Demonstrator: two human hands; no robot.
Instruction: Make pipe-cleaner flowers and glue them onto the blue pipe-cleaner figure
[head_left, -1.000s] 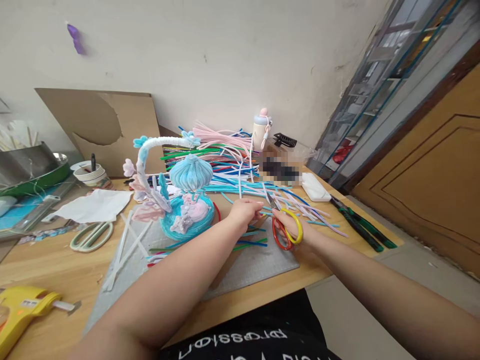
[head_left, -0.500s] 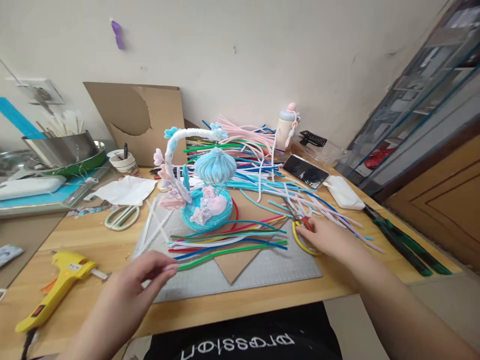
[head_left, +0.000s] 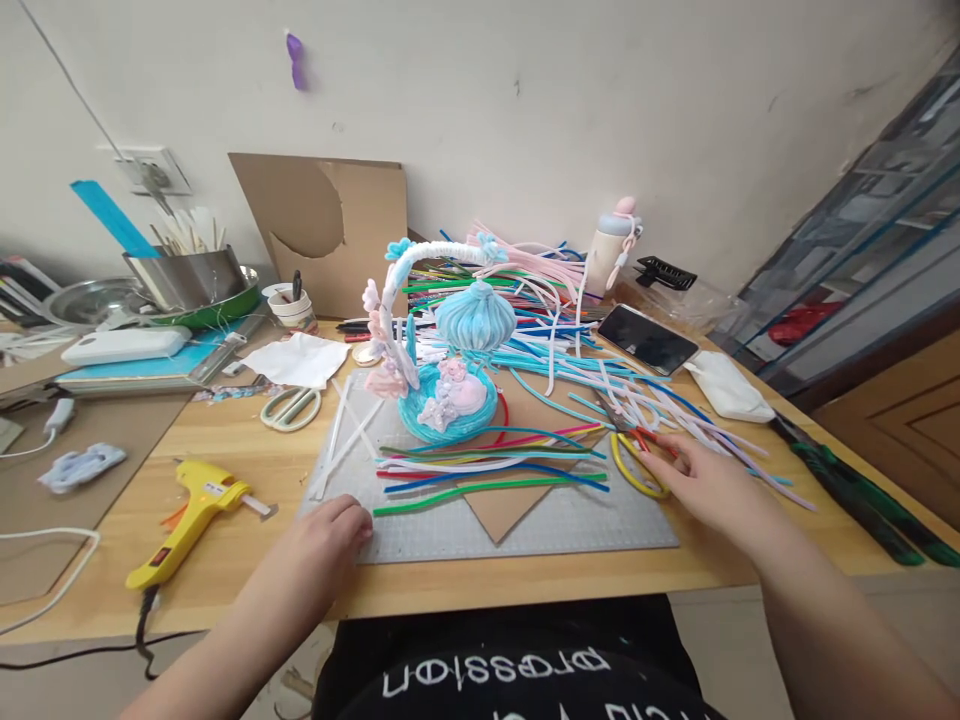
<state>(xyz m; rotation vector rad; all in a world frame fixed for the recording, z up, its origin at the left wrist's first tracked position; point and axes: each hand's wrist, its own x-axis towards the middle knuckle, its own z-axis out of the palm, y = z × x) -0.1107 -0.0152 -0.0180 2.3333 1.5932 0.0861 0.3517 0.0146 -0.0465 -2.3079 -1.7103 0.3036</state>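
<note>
My right hand (head_left: pixel 697 478) has its fingers closed on the orange side of a pair of scissors (head_left: pixel 636 470) with a yellow handle loop, lying at the mat's right side. My left hand (head_left: pixel 336 532) rests at the left front edge of the grey cutting mat (head_left: pixel 435 535), fingers curled under; anything inside them is hidden. Just beyond it begins a green pipe cleaner (head_left: pixel 442 497), the nearest in a row of several coloured ones (head_left: pixel 487 465). Behind them stands a blue pipe-cleaner ornament (head_left: pixel 447 412) with a white arch (head_left: pixel 391 285) and a hanging blue shade (head_left: pixel 476 315).
A yellow glue gun (head_left: pixel 195 515) lies left, near white-handled scissors (head_left: pixel 291 408) and a tissue (head_left: pixel 298 358). Loose pipe cleaners (head_left: pixel 555 360) spread behind. On the right are a phone (head_left: pixel 646 337), a white pouch (head_left: pixel 729 386) and green-handled pliers (head_left: pixel 855 490). Cardboard (head_left: pixel 375 215) leans on the wall.
My left hand has drawn back from the green pipe cleaner's end and curled down onto the mat. My right hand stays at the scissors. The view has swung left.
</note>
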